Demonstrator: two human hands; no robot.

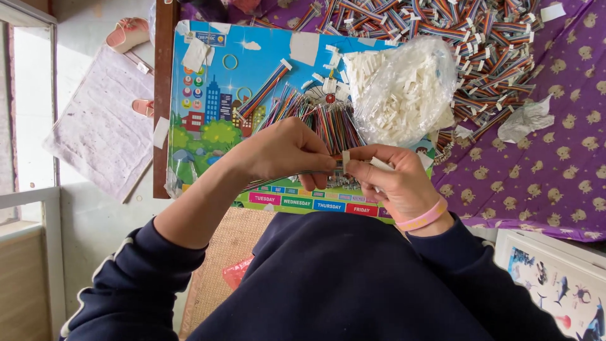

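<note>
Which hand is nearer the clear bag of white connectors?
Right. The right hand sits just below the bag; the left hand is farther off to its left.

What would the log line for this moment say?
left hand: pinching ribbon cable | right hand: holding white connector | behind: connector bag

You wear a dark navy sweatshirt with sleeves pushed up; a thin white stripe runs along the nine-o'clock sleeve, and a pink wristband circles your right wrist.
</note>
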